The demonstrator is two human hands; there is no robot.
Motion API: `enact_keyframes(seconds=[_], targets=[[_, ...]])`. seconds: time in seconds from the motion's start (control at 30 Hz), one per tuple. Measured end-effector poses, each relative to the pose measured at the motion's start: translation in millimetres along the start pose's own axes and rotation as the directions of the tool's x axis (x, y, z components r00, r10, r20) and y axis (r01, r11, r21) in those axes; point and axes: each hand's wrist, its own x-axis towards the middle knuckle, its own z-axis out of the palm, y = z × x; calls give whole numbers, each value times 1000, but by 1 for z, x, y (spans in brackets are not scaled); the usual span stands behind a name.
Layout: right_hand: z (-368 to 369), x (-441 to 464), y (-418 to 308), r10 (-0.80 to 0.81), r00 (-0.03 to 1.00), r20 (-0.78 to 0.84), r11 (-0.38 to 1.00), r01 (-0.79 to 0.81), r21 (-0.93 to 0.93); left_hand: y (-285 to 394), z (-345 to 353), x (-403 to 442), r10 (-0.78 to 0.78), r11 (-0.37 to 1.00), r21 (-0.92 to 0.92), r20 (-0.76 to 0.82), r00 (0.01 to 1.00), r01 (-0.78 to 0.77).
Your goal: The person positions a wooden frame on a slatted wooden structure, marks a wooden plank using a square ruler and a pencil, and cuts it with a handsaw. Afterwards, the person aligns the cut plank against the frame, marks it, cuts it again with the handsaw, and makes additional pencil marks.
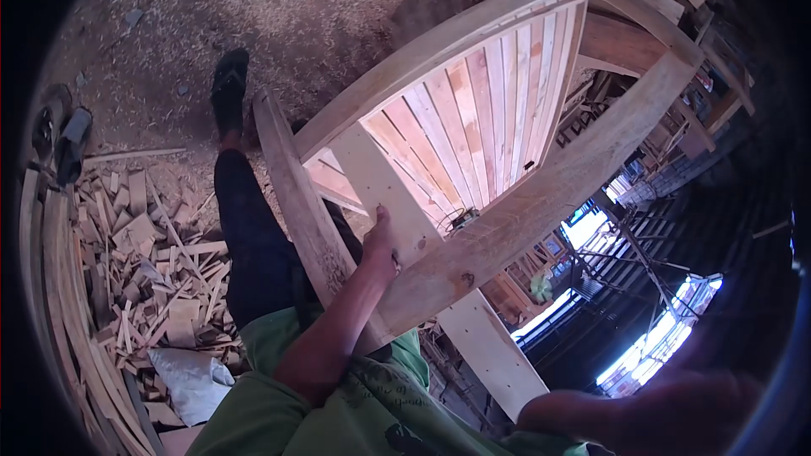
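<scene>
Past illegible lettering (393, 387) on the green shirt (279, 418) and the blurred right hand (718, 405), fingers unclear, the left hand (382, 247) has its fingers grasping a crossboard (380, 181) in the wooden frame (515, 232), heaped offcuts (182, 287) lining the floor's (338, 0) left edge.

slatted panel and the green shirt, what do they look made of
The slatted panel looks like solid wood, apparently unfinished: its narrow strips vary from pale to pinkish. The green shirt looks like soft matte cloth, going by its folds; cotton or a blend, I can't tell.
</scene>
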Motion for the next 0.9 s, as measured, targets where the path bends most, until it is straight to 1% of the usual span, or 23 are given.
enact_keyframes(seconds=[0.03,0.1,0.17,0.27,0.3,0.37,0.43,0.47,0.53,0.57,0.6,0.63,0.67,0.7,0.73,0.77,0.83,0.9], targets=[[-1,9,-7,-68,998,-10,997,67,-32,1,0,2,10,1000,12,0,1000,-10],[-2,22,-13,-145,989,-13,986,144,-86,1,-5,8,31,999,21,17,999,-31],[-1,32,-12,-181,983,-3,976,179,-127,-3,-10,15,47,999,13,46,998,-48],[8,41,-13,-195,980,30,960,197,-197,-3,-7,16,-6,1000,-14,-13,1000,6],[12,43,-11,-188,981,46,956,194,-222,-1,-7,15,13,1000,4,-38,999,-13],[23,47,2,-150,986,71,944,164,-287,-1,-4,11,42,998,42,-80,996,-39],[35,55,23,-66,991,115,926,104,-363,-6,-13,15,16,997,79,-58,998,-11],[42,61,38,7,988,154,910,58,-411,-6,-13,21,16,996,87,-39,999,-13],[58,72,76,223,948,225,845,-73,-529,-1,-5,13,36,999,0,14,999,-36],[68,78,102,386,882,270,785,-160,-599,-2,-6,9,38,999,-38,32,999,-37],[77,80,129,531,787,313,719,-223,-659,-4,-11,13,44,999,22,50,998,-45],[86,83,161,662,668,339,639,-267,-721,-4,-9,13,41,999,-10,60,997,-41],[84,79,190,765,525,373,589,-336,-735,-3,-7,10,41,999,-38,66,997,-39],[75,67,224,808,439,393,535,-265,-803,-1,-6,6,40,997,-63,69,997,-36],[64,55,254,846,350,402,483,-185,-856,3,-7,1,24,1000,8,59,998,-25],[56,47,275,886,215,411,449,-180,-875,10,-6,-5,13,997,80,49,999,-17],[47,37,305,913,-68,401,388,-149,-909,17,-2,-9,15,991,135,4,1000,-16],[46,31,314,898,-116,423,425,-8,-905,15,0,-10,16,990,140,-47,999,-9]])
